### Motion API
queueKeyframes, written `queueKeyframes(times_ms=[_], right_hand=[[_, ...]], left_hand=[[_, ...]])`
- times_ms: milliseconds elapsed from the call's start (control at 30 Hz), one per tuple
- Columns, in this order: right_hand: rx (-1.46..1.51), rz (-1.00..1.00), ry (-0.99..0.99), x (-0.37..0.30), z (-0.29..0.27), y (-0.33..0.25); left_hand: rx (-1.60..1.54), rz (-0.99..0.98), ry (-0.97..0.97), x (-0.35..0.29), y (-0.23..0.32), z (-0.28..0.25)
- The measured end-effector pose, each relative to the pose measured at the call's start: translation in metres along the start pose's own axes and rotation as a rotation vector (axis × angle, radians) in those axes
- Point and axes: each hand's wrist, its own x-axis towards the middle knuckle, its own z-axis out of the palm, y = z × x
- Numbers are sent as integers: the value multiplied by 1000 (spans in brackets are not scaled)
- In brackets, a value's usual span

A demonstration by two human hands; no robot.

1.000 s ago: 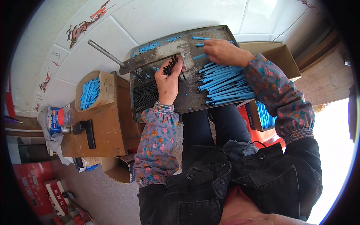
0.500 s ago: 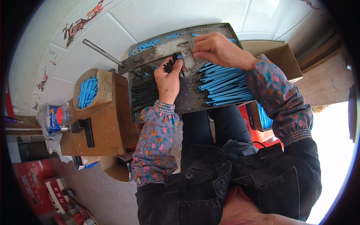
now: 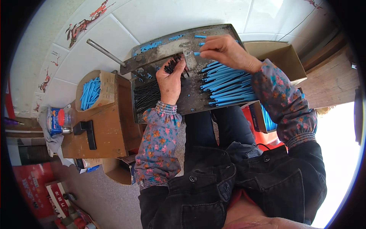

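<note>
In my left hand is a bundle of thin black sticks, their ends poking out above the closed fingers. It is beside the upright metal plate of a flat steel bar fixture. My right hand, just right of that plate, pinches a thin blue strip whose end shows past the fingertips. Many blue strips with black ends lie in a pile below my right hand. Loose black sticks lie left of my left wrist. All this sits on a worn metal tray.
A metal rod juts from the fixture's left end. A carton of blue pieces stands on a brown wooden cabinet. At the right are an open cardboard box and a box of blue strips. A tiled wall rises behind.
My right hand has shifted slightly right, away from the upright metal plate, and a blue strip now shows at its fingertips. My left hand stays with the black sticks.
</note>
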Motion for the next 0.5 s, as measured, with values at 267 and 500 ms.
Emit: queueKeyframes(times_ms=[267,500], right_hand=[[101,41,-11,4,17,-7],[-402,-104,-222,-4,-7,-22]], left_hand=[[-2,49,-28,0,7,2],[-40,0,-47,0,1,-3]])
